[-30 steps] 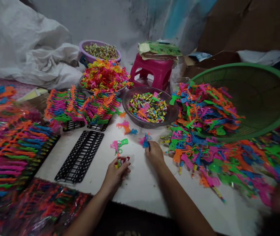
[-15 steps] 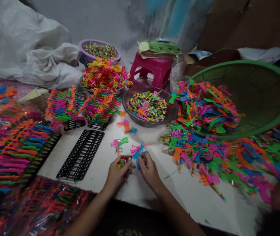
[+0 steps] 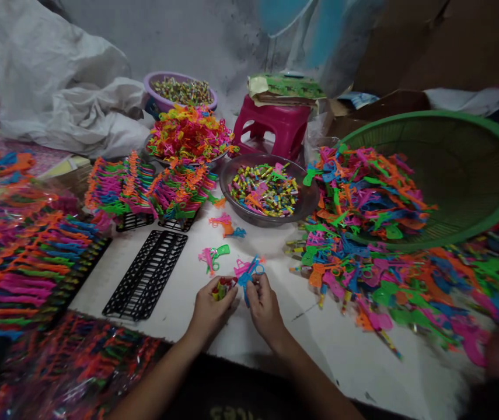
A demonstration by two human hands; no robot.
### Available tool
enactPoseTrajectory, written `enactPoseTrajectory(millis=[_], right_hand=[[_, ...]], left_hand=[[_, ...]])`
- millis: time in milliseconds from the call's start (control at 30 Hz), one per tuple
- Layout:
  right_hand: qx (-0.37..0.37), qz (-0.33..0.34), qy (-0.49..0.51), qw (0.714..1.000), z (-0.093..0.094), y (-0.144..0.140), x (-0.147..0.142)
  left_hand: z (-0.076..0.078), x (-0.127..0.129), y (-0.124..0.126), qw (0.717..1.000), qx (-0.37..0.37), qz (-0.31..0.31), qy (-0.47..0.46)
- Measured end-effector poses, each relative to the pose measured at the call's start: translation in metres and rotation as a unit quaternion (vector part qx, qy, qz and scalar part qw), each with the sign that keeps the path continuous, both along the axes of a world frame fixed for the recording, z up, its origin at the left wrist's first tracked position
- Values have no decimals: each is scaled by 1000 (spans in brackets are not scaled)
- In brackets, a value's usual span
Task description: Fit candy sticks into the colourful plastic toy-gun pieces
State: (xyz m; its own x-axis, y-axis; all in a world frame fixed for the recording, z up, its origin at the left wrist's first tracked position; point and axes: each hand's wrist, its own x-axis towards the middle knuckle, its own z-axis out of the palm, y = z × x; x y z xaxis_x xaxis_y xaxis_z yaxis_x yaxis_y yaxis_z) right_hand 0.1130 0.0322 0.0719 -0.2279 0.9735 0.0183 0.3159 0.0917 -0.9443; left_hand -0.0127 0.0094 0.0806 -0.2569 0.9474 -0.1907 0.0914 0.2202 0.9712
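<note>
My left hand (image 3: 209, 306) is curled around a small bunch of coloured sticks (image 3: 222, 287), and touching it, my right hand (image 3: 264, 306) pinches a blue and pink toy piece (image 3: 248, 271) low over the white table (image 3: 275, 344). Just beyond lie a green and pink piece (image 3: 213, 257), an empty black rack (image 3: 147, 274) and a metal bowl (image 3: 267, 189) of sticks. A heap of toy parts (image 3: 363, 233) spills from the green basket (image 3: 463, 169) at right.

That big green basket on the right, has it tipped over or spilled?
Yes. The round green plastic basket lies tilted on its side, and a heap of small colourful plastic toy pieces spreads from its mouth across the white tabletop.
</note>
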Motion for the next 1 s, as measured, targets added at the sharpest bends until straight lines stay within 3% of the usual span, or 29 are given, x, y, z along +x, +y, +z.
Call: enactPoseTrajectory(millis=[200,433,633,867,1000], right_hand=[[22,-15,-35,999,-2,-3,-6],[23,-67,-9,997,-6,-5,-5],[52,-41,-51,996,-2,-4,-10],[35,-77,-87,993,-5,-5,-14],[-1,-82,-136,987,1,18,22]], left_hand=[[-9,8,-10,990,114,-11,84],[-1,9,-4,996,50,63,35],[-10,8,-7,994,67,47,72],[-6,21,-10,980,121,13,155],[-7,14,-4,988,71,-9,136]])
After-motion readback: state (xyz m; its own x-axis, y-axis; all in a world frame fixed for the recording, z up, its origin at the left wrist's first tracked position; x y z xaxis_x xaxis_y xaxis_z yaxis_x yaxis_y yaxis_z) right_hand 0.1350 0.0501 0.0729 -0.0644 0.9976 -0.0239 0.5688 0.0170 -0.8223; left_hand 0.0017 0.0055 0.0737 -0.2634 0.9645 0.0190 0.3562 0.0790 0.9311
